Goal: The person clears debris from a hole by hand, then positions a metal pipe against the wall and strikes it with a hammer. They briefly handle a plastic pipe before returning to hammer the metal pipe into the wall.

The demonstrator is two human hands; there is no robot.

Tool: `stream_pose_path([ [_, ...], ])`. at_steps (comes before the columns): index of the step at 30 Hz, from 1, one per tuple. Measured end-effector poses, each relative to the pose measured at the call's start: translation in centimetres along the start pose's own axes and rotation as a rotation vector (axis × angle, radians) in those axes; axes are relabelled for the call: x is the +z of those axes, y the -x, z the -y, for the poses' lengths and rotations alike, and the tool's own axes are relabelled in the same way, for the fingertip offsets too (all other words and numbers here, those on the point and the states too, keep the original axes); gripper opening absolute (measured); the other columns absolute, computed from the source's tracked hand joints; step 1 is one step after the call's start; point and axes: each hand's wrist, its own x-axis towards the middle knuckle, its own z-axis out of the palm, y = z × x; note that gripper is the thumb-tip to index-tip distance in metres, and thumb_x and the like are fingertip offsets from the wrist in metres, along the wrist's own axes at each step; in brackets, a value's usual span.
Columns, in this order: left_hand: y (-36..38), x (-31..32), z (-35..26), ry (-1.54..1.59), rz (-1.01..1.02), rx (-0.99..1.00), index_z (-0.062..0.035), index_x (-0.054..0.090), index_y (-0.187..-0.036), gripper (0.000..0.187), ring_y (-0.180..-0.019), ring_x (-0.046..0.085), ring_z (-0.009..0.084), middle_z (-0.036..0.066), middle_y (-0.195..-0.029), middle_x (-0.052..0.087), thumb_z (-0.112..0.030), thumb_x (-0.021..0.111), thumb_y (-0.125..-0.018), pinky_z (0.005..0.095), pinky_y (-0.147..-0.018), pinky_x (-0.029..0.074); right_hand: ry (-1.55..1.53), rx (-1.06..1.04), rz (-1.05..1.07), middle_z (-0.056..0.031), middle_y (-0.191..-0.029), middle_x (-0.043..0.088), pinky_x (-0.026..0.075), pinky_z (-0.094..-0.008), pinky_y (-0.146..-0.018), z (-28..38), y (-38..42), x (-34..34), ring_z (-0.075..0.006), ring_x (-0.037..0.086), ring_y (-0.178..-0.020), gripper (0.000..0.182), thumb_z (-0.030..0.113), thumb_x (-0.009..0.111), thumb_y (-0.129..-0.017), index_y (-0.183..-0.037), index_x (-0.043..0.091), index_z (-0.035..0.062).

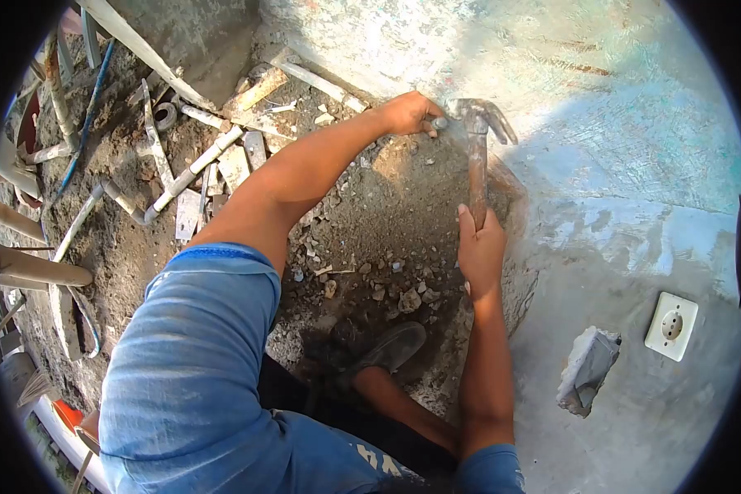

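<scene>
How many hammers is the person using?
1. The hammer is against the wall: right hand on its handle, left hand holding a chisel or nail beside its head.

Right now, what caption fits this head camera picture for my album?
Right hand grips a claw hammer; left hand pinches a small metal piece by the wall.

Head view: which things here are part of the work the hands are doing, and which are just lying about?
In hand:
- hammer, gripped by the right hand
- small metal piece, possibly a chisel or nail, held by the left hand against the wall

Lying about:
- white pipes on the dirt
- rubble
- wall socket
- broken hole in the wall
</scene>
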Motion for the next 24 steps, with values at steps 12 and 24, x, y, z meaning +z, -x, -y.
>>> stream_pose_path([
  [12, -1.1, -0.3, -1.1, -0.13, 0.107, -0.043, -0.0096, 0.068, -0.108, 0.033, -0.077, 0.065, 0.0263, 0.011, -0.085, 0.07, -0.019, 0.075, -0.078, 0.0388, -0.072, 0.05, -0.056, -0.087, -0.2, -0.0159, -0.064, 0.058, 0.048, -0.0416, -0.06, -1.9, -0.3, 1.1, -0.0246, 0.058, -0.058, 0.029, 0.027, 0.056, -0.092, -0.087, 0.056, -0.0015],
  [24, -1.0, -1.7, -0.9, -0.059, 0.083, -0.073, -0.0118, 0.065, -0.115, 0.036, -0.073, 0.066, 0.0225, 0.013, -0.083, 0.07, -0.016, 0.074, -0.08, 0.037, -0.068, 0.05, -0.739, -0.439, -0.787, -0.003, -0.051, 0.037, 0.032, -0.026, -0.039, 11.9, -0.8, -10.8, -0.0119, 0.036, -0.041, 0.036, 0.033, 0.048, -0.095, -0.069, 0.04, 0.009],
])
